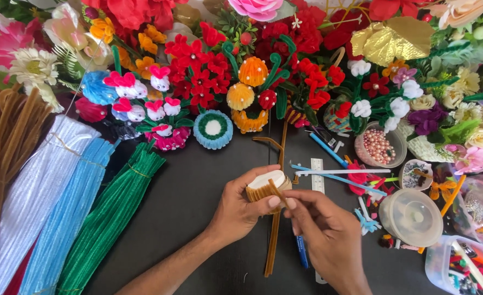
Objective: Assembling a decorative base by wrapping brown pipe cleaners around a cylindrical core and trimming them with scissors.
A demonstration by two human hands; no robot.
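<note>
L hand [240, 205] grips a small white round form wrapped in tan fuzzy pipe cleaner [267, 186], fingers clamped on it, above the black table [198, 180] centre. R hand [326, 232] pinches the long tan pipe cleaner stem [274, 240] w/ thumb & forefinger, right beside the form.
</note>
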